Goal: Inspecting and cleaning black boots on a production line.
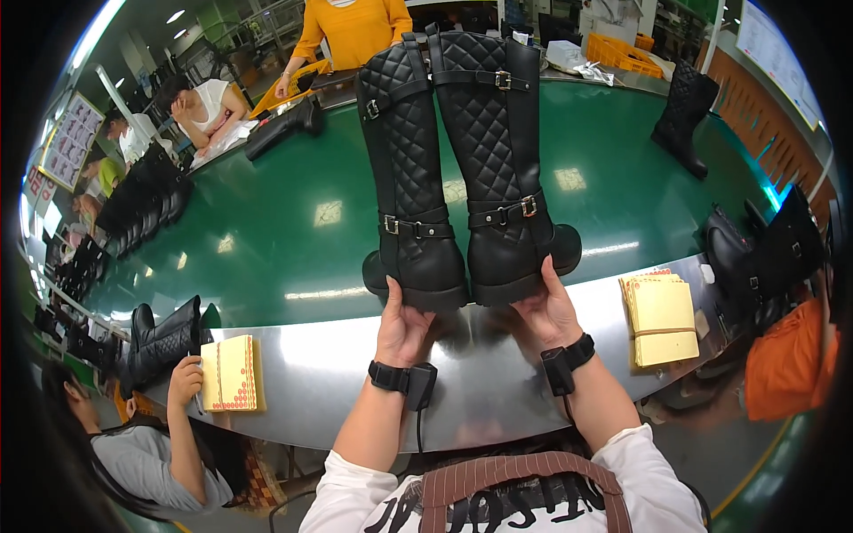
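Two tall black boots with quilted shafts and buckled straps stand side by side in front of me, the left boot [404, 160] and the right boot [493, 151]. My left hand [402, 322] grips the left boot at its heel and sole, thumb up along the back. In the same way my right hand [548, 306] is closed round the heel of the right boot. Their toes point outward and away. Both shafts rise upright, close together at the top. The fingers under the soles are partly hidden.
A steel ledge [355, 417] borders the green table [293, 240]. Banded stacks of yellow cards lie left [233, 377] and right [659, 320]. More boots stand at the far right [686, 115], near right [764, 258] and left [164, 342]. A co-worker's hand [185, 382] touches the left stack.
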A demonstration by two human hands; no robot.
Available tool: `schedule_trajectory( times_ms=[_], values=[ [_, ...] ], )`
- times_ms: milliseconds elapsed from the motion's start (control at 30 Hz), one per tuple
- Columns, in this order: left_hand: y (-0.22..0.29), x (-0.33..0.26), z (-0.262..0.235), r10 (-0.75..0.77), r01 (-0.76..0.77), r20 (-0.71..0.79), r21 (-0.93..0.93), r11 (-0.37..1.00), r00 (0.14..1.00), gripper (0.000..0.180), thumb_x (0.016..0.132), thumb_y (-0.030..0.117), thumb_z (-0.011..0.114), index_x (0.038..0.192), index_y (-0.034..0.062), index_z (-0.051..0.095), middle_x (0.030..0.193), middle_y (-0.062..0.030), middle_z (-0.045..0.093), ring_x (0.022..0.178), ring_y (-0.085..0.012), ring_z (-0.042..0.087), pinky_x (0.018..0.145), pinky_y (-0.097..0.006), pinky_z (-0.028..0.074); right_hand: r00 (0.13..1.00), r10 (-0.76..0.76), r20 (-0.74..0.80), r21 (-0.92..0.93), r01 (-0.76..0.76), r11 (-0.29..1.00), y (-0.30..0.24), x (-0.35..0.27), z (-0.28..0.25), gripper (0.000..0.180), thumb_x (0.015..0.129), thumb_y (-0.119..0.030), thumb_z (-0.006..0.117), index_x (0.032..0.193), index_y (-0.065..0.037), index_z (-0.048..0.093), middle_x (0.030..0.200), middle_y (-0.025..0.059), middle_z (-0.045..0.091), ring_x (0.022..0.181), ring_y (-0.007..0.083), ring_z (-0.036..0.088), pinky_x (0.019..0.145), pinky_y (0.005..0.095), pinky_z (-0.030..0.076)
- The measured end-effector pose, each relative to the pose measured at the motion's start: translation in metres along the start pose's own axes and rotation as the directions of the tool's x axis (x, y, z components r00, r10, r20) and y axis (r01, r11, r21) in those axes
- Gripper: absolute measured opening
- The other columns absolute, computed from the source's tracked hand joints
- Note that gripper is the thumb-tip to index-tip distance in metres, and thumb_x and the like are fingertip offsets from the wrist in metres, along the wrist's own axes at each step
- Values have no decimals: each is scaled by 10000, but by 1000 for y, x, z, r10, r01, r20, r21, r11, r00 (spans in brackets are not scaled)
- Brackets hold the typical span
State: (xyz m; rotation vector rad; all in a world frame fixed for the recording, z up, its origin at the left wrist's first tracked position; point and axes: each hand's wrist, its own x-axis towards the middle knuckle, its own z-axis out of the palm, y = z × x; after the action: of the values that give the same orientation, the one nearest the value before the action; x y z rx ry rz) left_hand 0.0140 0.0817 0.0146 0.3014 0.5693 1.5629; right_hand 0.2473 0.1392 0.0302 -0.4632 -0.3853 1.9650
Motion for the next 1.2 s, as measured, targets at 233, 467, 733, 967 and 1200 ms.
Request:
schedule_trajectory(
  times_ms=[233,467,733,967,1200],
  values=[
    [-1,4,-3,13,-14,-5,-3,1000,1000,577,949,473,526,1385,109,417,1369,-59,525,1248,-220,506,1025,-409,427,1000,6,-28,12,-6,1000,1,6,-4,571,885,-388,675,1337,-105,471,1326,84,537,1228,249,507,1046,461,422],
    [0,3,-3,45,-45,-7,18,999,999,578,951,446,543,1407,129,381,1398,-59,496,1282,-244,474,1043,-450,411,999,4,-38,-41,-6,999,-1,8,-12,543,909,-393,643,1335,-102,473,1326,88,542,1213,250,522,1024,467,436],
    [-2,2,-11,56,-57,-24,-26,998,998,579,939,408,579,1415,169,353,1399,-60,484,1271,-247,485,1027,-453,436,999,-46,-14,-31,45,999,4,4,-12,519,911,-358,654,1333,-110,481,1312,82,555,1190,257,536,986,473,455],
    [-1,-3,-4,98,-97,-14,23,995,995,599,932,443,571,1409,141,371,1394,-67,494,1263,-242,494,1035,-434,424,998,-52,-26,-50,51,997,1,0,-10,520,899,-361,671,1309,-88,503,1294,93,565,1183,256,542,996,466,454],
    [0,3,2,143,-141,-19,103,985,990,601,968,473,495,1427,106,368,1435,-73,466,1305,-246,452,1077,-424,368,997,-60,-37,-143,54,988,0,9,-11,437,943,-353,612,1276,-81,530,1254,75,594,1158,235,558,966,452,472]
  ],
)
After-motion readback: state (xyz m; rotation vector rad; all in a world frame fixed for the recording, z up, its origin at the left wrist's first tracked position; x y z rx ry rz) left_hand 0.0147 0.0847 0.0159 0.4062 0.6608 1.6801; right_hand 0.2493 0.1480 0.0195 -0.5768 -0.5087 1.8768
